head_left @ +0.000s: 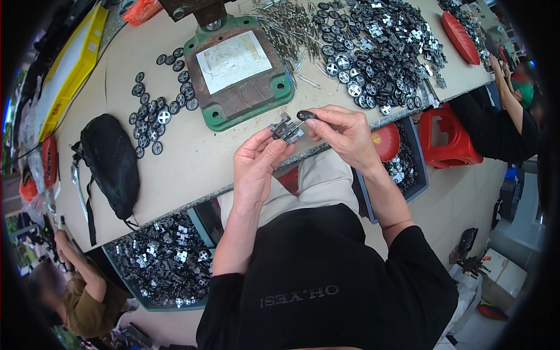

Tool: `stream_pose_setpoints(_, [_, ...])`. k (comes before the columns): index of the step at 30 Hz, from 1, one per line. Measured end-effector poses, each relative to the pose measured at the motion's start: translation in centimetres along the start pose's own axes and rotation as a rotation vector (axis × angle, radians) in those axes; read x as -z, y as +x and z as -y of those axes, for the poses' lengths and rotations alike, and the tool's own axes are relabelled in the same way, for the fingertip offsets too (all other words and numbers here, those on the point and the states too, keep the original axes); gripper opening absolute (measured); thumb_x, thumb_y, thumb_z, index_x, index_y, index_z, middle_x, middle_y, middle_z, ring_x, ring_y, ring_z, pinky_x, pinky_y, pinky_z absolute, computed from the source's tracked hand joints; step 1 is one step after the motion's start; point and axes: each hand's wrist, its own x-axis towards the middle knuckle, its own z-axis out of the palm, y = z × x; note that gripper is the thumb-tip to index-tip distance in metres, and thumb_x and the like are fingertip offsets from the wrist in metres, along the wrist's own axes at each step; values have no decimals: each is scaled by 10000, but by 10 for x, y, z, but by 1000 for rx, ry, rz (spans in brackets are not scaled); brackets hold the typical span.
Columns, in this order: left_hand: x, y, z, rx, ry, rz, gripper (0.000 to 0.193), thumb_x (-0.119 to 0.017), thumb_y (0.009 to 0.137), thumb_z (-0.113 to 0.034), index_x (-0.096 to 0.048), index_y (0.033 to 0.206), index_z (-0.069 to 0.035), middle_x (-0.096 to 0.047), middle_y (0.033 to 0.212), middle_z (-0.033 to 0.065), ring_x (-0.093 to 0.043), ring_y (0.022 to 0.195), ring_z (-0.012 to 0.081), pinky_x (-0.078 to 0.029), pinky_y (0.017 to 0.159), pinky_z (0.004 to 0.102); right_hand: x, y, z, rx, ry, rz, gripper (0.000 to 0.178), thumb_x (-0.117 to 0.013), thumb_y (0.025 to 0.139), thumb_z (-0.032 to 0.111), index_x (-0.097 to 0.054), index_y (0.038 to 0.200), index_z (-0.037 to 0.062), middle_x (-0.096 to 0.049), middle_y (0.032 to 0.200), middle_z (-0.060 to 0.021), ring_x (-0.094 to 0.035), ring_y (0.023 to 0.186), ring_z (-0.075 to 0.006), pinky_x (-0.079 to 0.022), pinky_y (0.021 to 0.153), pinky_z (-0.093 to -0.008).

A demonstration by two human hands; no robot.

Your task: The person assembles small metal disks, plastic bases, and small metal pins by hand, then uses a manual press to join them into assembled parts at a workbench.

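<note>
Pinched between thumb and fingers, a small grey plastic chassis piece (285, 129) is in my left hand (261, 158), above the table's front edge. My right hand (344, 133) grips a small black wheel (306, 115) that has a thin metal axle on it. The axle points toward the grey piece and its tip is close to it; whether it has entered a hole I cannot tell. Just beyond my hands stands a green-based press (248, 108) with a pale plate on its bed. Loose black wheels (153, 116) lie to the left of the press.
Thin metal rods (286, 29) and a large heap of wheels and grey pieces (385, 52) cover the far right. A black mesh pouch (109, 163) lies left. Below the edge are parts bins (201, 224) and a red stool (446, 146). Other people sit at both sides.
</note>
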Motion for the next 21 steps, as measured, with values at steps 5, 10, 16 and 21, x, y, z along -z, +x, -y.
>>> stream_pose_setpoints(5, [-3, -1, 1, -14, -30, -68, 266, -573, 824, 25, -532, 1085, 53, -608, 1015, 156, -620, 908, 216, -530, 798, 303, -8, -3, -2, 199, -256, -86, 189, -611, 785, 6, -632, 966, -45, -628, 815, -122, -618, 666, -160, -478, 577, -248])
stream_pose_setpoints(10, [-4, -1, 5, -81, 0, -77, 275, -584, 812, 35, -534, 1081, 61, -609, 1010, 155, -622, 897, 210, -530, 794, 304, -20, -7, -4, 407, -443, -214, 205, -611, 772, -15, -629, 976, -28, -633, 839, -133, -627, 691, -196, -491, 602, -268])
stream_pose_setpoints(16, [-1, -1, 6, -95, 73, -93, 270, -586, 811, 36, -537, 1073, 79, -619, 983, 153, -629, 878, 212, -536, 771, 295, -21, -7, -12, 554, -614, -230, 250, -637, 748, -29, -634, 997, -8, -642, 839, -128, -633, 679, -191, -493, 581, -262])
stream_pose_setpoints(21, [3, -1, -4, 1, -8, -45, 257, -566, 833, 11, -536, 1079, 78, -620, 983, 159, -634, 864, 228, -544, 757, 293, -15, -3, -17, 535, -478, -185, 270, -632, 729, -32, -612, 998, -19, -626, 803, -119, -618, 638, -229, -492, 555, -297])
